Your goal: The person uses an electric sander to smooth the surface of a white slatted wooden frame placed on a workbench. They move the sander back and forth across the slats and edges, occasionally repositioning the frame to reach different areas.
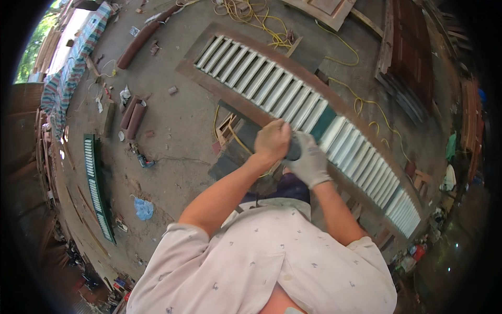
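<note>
A long louvered shutter (323,123) with pale slats, a green crosspiece and a brown frame stretches diagonally in front of me. My bare left hand (272,140) is closed in a fist at the shutter's near edge. Beside it, my right hand (308,163) wears a light grey glove, its fingers curled around a dark rounded object (294,149). What kind of object this is cannot be made out between the hands. Whatever the left fingers grip is hidden.
A green louvered shutter (95,188) lies at the left, with a drill (144,159) and a blue plastic bag (142,208) nearby. Brown rolls (135,118) rest on the floor. Yellow cord (256,21) tangles beyond the shutter. Dark brown panels (410,57) stand at the far right.
</note>
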